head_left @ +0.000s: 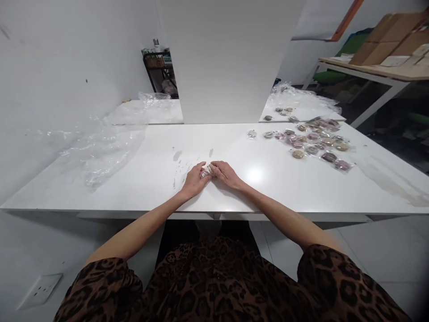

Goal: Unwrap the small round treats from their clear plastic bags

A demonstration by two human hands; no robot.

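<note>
Close to the front middle of the white table, my left hand [194,181] is closed around a small clear plastic packet [204,175]. What lies inside the packet is mostly hidden by my fingers; a little dark pink shows. My right hand [225,173] meets it from the other side, its fingers bent and pinched at the packet's edge. Away to the right lies a spread of small round pieces in clear wrappers [311,150], pink, tan and dark brown. One pale wrapped piece [252,134] sits apart, left of that spread.
Crumpled clear plastic sheets [100,156] cover the table's left side, and more plastic film [301,96] lies at the back right. An upright white panel [228,62] stands behind the table [161,179]. Cardboard boxes [389,40] rest on another table at right.
</note>
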